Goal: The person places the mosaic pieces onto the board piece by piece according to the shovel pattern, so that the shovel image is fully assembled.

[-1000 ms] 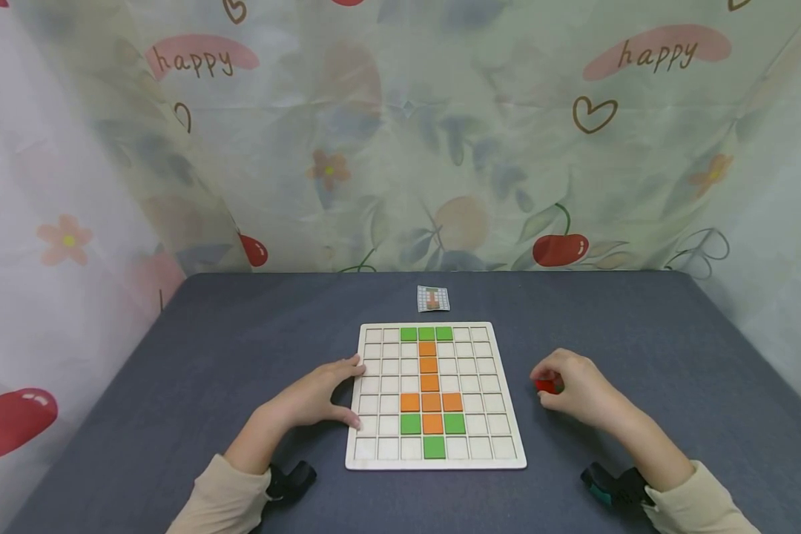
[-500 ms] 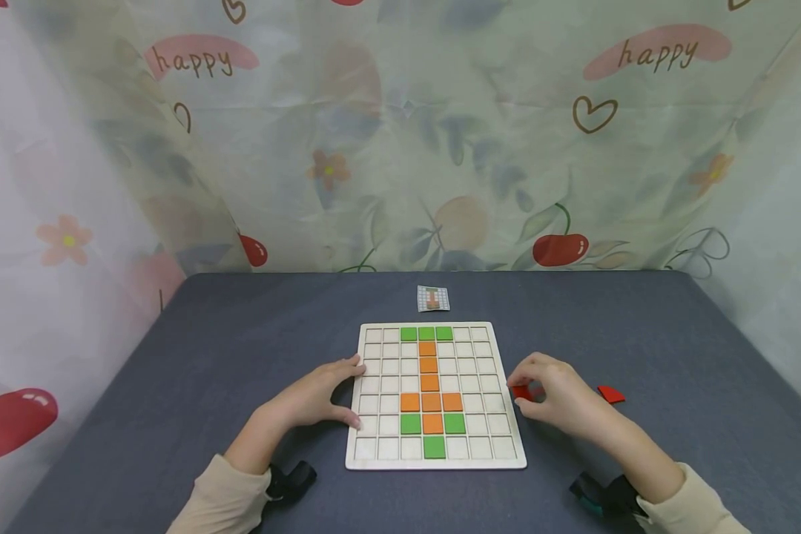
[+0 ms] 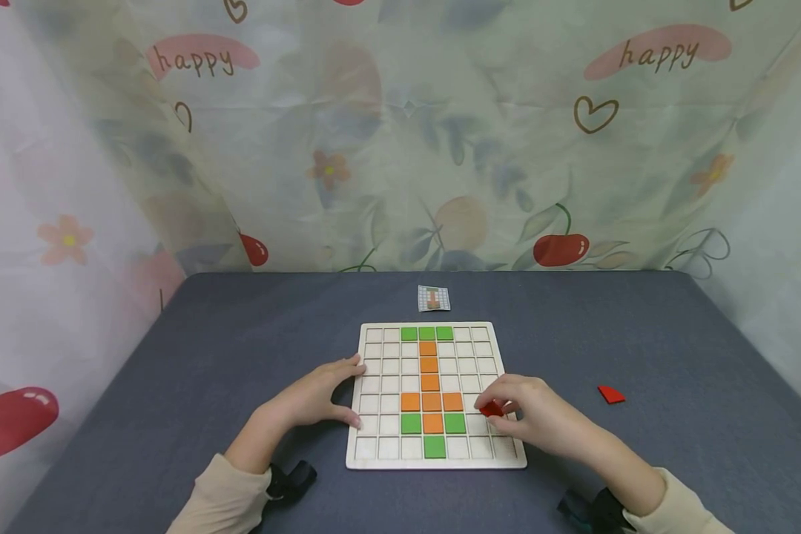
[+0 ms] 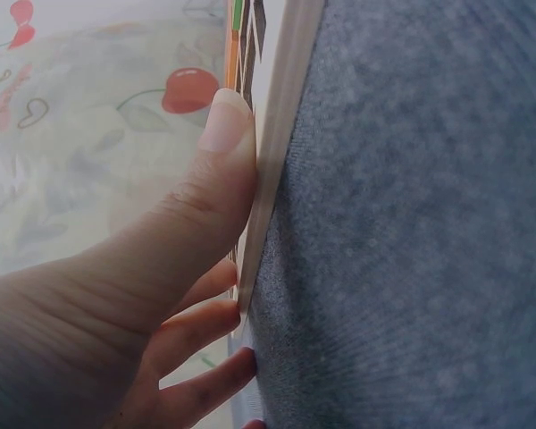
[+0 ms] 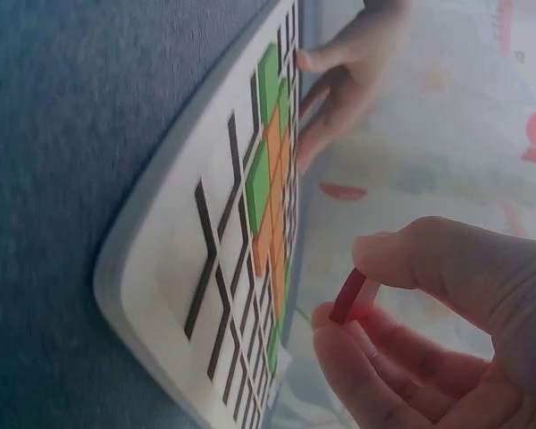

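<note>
A white grid board point(image 3: 354, 452) lies on the table, holding several green and orange square tiles in a tall figure along its middle columns. My left hand point(image 3: 317, 393) rests at the board's left edge, thumb and fingers spread; the left wrist view shows the thumb point(image 4: 219, 152) along the rim. Over the right side of the board, my right hand point(image 3: 537, 411) pinches a red tile point(image 3: 490, 409) between thumb and fingertips. In the right wrist view this thin red tile point(image 5: 347, 297) is tilted and apart from the grid.
A second red tile point(image 3: 611, 394), with one rounded side, lies on the dark table point(image 3: 274, 319) right of the board. Beyond the board is a small printed card point(image 3: 434, 299) with a grid picture. A patterned curtain point(image 3: 407, 148) hangs behind the table.
My right hand has moved left from the table to over the board, carrying the red tile. The other red tile came into sight where the hand was. My left hand stays put.
</note>
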